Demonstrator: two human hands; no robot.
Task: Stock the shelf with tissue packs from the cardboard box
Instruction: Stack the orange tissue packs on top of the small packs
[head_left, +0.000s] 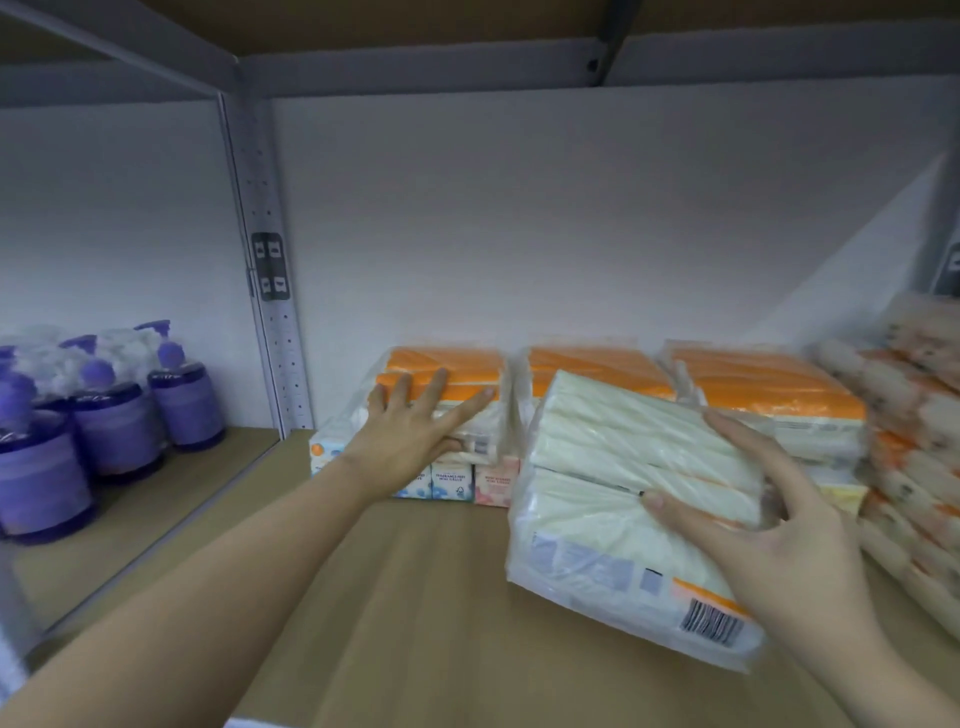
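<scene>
Pack (631, 499) tilted, long axis front-to-back.

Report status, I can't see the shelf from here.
Left hand flat on orange-topped tissue pack at back. Right hand holds clear-wrapped white tissue pack, tilted above brown shelf board. Nothing blocking.

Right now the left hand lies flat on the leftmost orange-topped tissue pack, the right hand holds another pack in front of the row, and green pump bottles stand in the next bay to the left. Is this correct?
One detail is wrong: the pump bottles are purple, not green, as the head view shows. The rest holds: the left hand lies flat on the leftmost orange-topped pack, and the right hand holds another pack in front of the row.
</scene>
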